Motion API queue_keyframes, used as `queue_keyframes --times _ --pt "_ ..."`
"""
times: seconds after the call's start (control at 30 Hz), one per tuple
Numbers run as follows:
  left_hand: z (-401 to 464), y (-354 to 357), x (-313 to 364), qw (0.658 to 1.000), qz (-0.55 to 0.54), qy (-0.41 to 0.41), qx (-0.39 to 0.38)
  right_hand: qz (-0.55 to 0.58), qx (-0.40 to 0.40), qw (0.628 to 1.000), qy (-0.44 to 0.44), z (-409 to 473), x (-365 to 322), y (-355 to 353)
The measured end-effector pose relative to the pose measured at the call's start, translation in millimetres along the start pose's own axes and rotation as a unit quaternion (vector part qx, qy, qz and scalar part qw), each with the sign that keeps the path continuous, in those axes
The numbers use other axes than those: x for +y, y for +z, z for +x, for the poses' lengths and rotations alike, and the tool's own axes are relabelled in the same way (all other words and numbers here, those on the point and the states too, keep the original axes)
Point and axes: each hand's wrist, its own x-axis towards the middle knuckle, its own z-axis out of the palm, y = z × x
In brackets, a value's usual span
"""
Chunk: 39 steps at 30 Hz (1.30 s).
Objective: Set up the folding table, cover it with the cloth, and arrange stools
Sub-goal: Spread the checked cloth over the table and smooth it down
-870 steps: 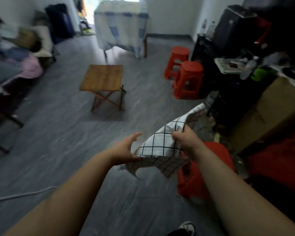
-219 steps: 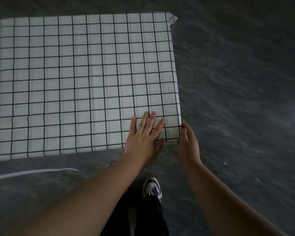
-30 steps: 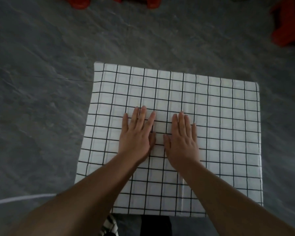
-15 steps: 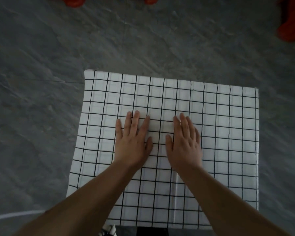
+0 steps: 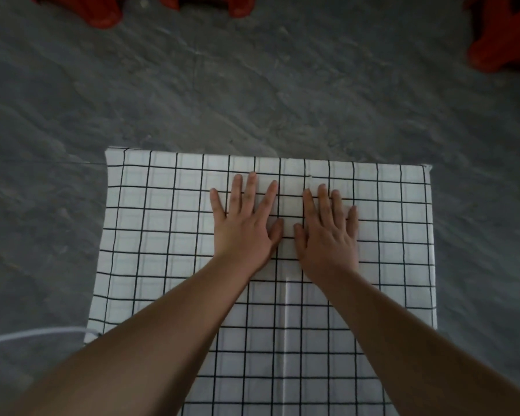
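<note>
Head view is looking straight down on the cloth [image 5: 168, 265], a white sheet with a black grid, which is lying spread over the folding table and hiding its top completely; its left and right edges are draping down over the sides. Both hands are lying flat on it near the far edge, palms down and fingers straight and slightly fanned, grasping nothing. The left hand [image 5: 245, 226] is pressing just left of the middle, and the right hand [image 5: 327, 235] is pressing just beside it, thumbs nearly meeting with a narrow strip of cloth between them. A fold crease is running along the cloth from between the wrists toward the near edge. Red stools are showing partly at the top edge [image 5: 102, 13] and the top right corner [image 5: 502, 40], standing well apart from the table on the grey floor [image 5: 252, 94]. A white cable [image 5: 33, 334] is lying on the floor at the left.
</note>
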Motion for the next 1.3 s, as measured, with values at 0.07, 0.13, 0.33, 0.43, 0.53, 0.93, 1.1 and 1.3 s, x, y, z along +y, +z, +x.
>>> queue_keyframes --times 0.07,0.13,0.33,0.43,0.53,0.93,1.1,1.3 --pt "0.2 2.9 -0.7 1.000 0.004 -0.001 0.006 0.000 0.003 1.000 0.002 0.3 -0.3 3.3" --pt "0.0 5.4 -1.8 1.000 0.007 -0.001 0.012 0.003 0.007 1.000 0.001 -0.1 -0.3 5.5" --pt "2.1 7.6 -1.0 1.000 0.011 -0.003 0.016 -0.005 0.000 1.000 0.002 0.3 0.9 5.8" --pt "3.0 4.5 -2.1 1.000 -0.016 -0.006 0.009 0.005 -0.003 1.000 -0.001 0.9 0.7 2.3" --pt "1.6 -1.7 -2.6 0.999 -0.032 -0.003 0.004 0.024 -0.003 1.000 -0.007 2.0 1.5 -4.0" --pt "-32.0 -27.4 -22.6 0.998 -0.056 -0.011 0.014 0.086 0.027 0.996 -0.017 -19.3 -3.0 -35.8" --pt "-74.9 -33.8 -43.1 0.998 -0.055 -0.004 0.013 0.088 0.022 0.996 -0.005 -62.3 -19.5 -37.8" --pt "-153.3 -78.6 -70.2 0.999 -0.035 -0.008 0.019 0.092 0.024 0.995 -0.007 -143.1 -58.9 -66.0"
